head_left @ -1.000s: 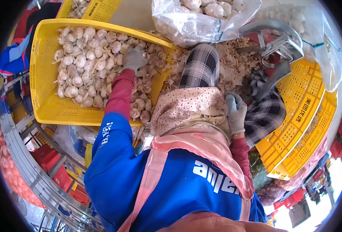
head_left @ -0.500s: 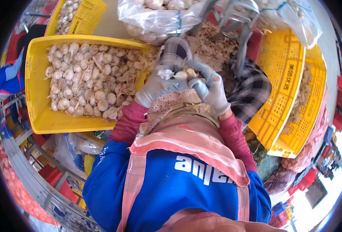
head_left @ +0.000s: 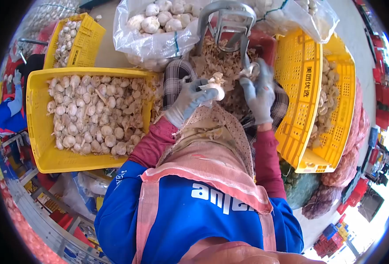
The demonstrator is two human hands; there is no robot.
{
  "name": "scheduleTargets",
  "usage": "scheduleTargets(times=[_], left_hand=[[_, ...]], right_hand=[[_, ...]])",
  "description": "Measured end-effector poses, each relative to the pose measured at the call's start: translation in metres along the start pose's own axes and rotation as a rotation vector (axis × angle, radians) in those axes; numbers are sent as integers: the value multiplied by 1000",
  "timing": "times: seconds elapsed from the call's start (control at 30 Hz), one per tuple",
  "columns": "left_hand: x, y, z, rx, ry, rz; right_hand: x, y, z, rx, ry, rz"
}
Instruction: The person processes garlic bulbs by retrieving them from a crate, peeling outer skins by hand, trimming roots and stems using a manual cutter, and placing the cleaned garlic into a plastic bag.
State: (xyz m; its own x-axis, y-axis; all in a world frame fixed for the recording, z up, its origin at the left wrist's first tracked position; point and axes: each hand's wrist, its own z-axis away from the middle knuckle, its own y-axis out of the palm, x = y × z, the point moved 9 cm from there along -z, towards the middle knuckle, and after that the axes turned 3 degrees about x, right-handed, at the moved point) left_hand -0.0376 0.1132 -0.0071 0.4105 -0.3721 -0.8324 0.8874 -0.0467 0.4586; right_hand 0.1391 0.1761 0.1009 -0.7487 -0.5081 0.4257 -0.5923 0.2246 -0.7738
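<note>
My left hand point(head_left: 189, 100), in a pale grey-blue glove, pinches a garlic bulb point(head_left: 215, 91) above my lap, with loose skin peeling at its top. To the right, my gloved right hand point(head_left: 260, 96) is raised with thumb and fingers apart, its fingertips blurred by motion. A whitish scrap like garlic skin point(head_left: 249, 70) shows by those fingertips; whether it touches them is unclear. Beyond both hands, a heap of garlic skins point(head_left: 216, 61) fills a red container beneath a grey metal frame point(head_left: 226, 6). On my left stands a yellow crate point(head_left: 89, 163) of garlic bulbs.
A clear plastic bag point(head_left: 152, 48) of garlic bulbs stands ahead, another bag point(head_left: 315, 17) at the far right. Two yellow crates point(head_left: 298, 97) lean on my right beside mesh sacks point(head_left: 320, 200). A smaller yellow crate point(head_left: 82, 50) and a person in blue point(head_left: 10, 103) are at far left.
My hands, together at the garlic half a second ago, have parted. My right hand has swung away to the right, opening; the left keeps the bulb. The view has shifted too.
</note>
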Motion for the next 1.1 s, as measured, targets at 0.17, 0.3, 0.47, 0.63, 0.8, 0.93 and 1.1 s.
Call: scheduleTargets(times=[0.17,0.3,0.47,0.63,0.8,0.93,1.1], left_hand=[[-19,2,-25,31,56,-9],[-29,0,-44,26,59,87],[-38,-5,-62,37,119,-54],[-45,-6,-54,10,101,-93],[-26,-1,-36,68,94,163],[-8,8,-21,35,96,188],[-9,31,-12,-110,428,-383]], right_hand=[[-24,11,11,616,541,-587],[10,-42,1,501,772,-815],[-11,-13,25,403,646,-651],[-45,65,18,308,170,-142],[-4,20,13,69,-39,158],[-9,12,66,-54,459,-727],[8,54,83,334,821,-1201]])
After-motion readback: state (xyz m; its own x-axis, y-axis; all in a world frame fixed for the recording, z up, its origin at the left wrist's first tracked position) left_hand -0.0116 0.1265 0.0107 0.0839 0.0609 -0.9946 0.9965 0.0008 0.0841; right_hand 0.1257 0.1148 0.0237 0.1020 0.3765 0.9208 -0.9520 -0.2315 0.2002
